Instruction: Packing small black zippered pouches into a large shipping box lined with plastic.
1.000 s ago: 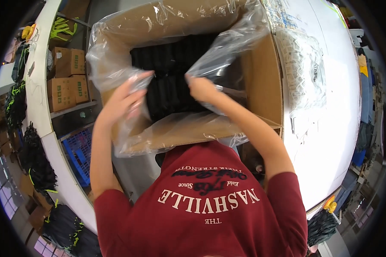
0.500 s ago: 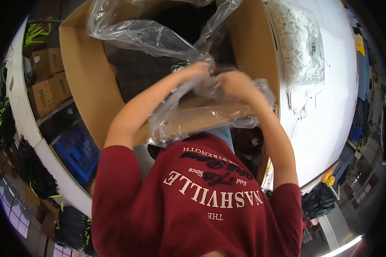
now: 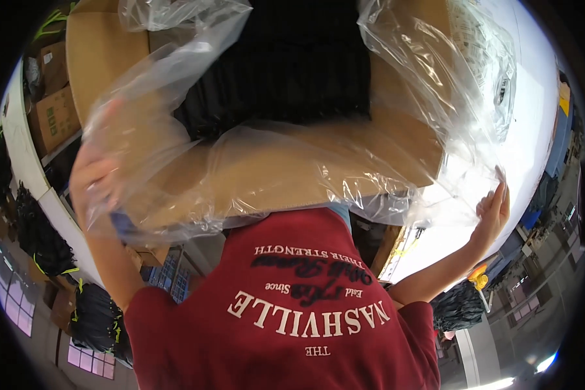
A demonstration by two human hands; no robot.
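A cardboard box [image 3: 260,179] stands open in front of me. Inside it, dark black goods [image 3: 279,84] are packed in a row; their exact kind is hard to make out. A clear plastic liner bag [image 3: 429,84] lines the box and spills over its near and side edges. At the box's left side, my left hand [image 3: 97,172] is closed on the liner's edge, partly veiled by the film. Out past the right side, my right hand [image 3: 494,205] pinches the opposite edge. The film is stretched wide between both hands.
A white table [image 3: 533,110] runs along the right, bearing a clear bag of small white printed pieces [image 3: 497,71]. Brown cartons [image 3: 55,120] sit on a shelf at the left. Bundles of black goods with bright green ties [image 3: 97,325] hang at the lower left.
My hands have moved from close together over the box's middle out to either side. The gathered liner is now spread open, exposing the black goods.
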